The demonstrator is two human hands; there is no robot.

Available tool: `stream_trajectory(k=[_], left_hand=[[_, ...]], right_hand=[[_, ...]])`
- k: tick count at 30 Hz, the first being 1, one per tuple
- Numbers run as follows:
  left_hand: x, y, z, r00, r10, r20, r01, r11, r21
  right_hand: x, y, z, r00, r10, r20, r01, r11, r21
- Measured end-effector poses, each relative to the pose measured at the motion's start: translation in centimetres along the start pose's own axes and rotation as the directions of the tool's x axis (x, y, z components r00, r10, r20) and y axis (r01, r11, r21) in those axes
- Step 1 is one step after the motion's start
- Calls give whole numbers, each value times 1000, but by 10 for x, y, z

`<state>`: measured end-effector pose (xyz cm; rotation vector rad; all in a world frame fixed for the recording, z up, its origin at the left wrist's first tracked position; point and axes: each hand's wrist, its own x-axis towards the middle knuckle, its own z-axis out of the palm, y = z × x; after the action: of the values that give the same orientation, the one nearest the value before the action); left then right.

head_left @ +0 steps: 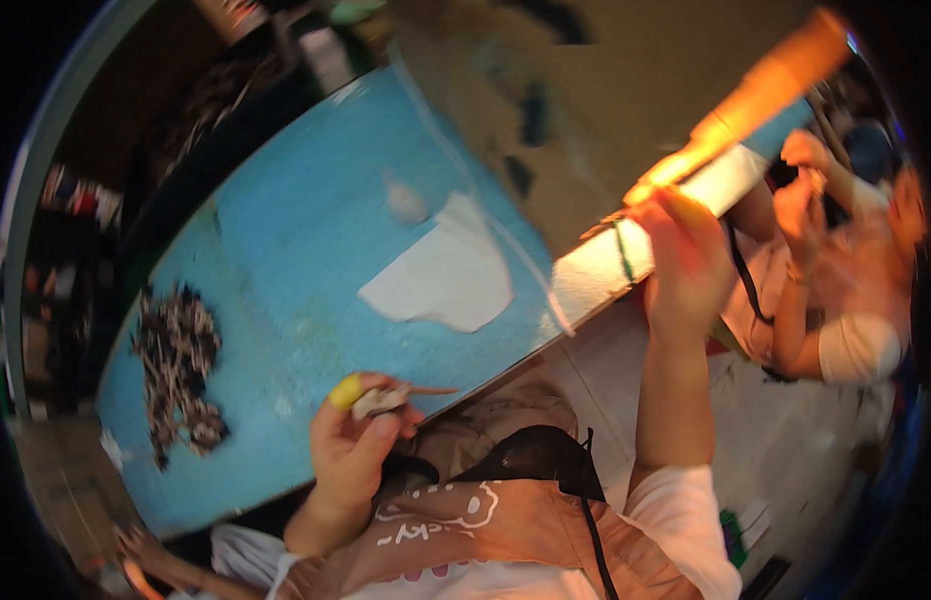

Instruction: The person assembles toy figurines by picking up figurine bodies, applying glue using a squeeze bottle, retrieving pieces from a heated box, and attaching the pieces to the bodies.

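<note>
- A dark heap of scraps (178,360) is seen left of the left hand, on the blue worktop (286,230).
- The left hand (354,440) is closed on a small pale piece (381,400); a firm pinch is judged best.
- The right hand (686,255) is clamped on a long strip (676,200), raised; a steady grip is advised.

No clear screens or signs seen. Row of small packages (81,197) at far left edge beyond the blue desk (286,230): boxy, red, white and dark, blurred. Another red-and-white packet (241,15) at top edge, partly cut off. Small green-and-white packet or label (734,530) lower right on the floor, details too blurred to tell.
</note>
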<state>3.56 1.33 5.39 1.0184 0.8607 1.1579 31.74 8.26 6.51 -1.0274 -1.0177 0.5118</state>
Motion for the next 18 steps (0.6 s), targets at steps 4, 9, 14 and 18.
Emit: stream_trajectory(k=[4,9,14,18], left_hand=[[4,9,8,995,-84,61,88,994,-57],[-1,13,1,985,-92,147,114,983,-146],[-6,7,-19,984,68,164,-93,984,151],[-6,10,-24,976,134,171,-187,918,350]], right_hand=[[-63,-33,17,966,78,246,-90,995,36],[-77,-50,65,805,51,591,114,964,-239],[-77,-50,87,680,-35,732,201,969,-141],[-84,-54,94,635,-147,758,409,897,-169]])
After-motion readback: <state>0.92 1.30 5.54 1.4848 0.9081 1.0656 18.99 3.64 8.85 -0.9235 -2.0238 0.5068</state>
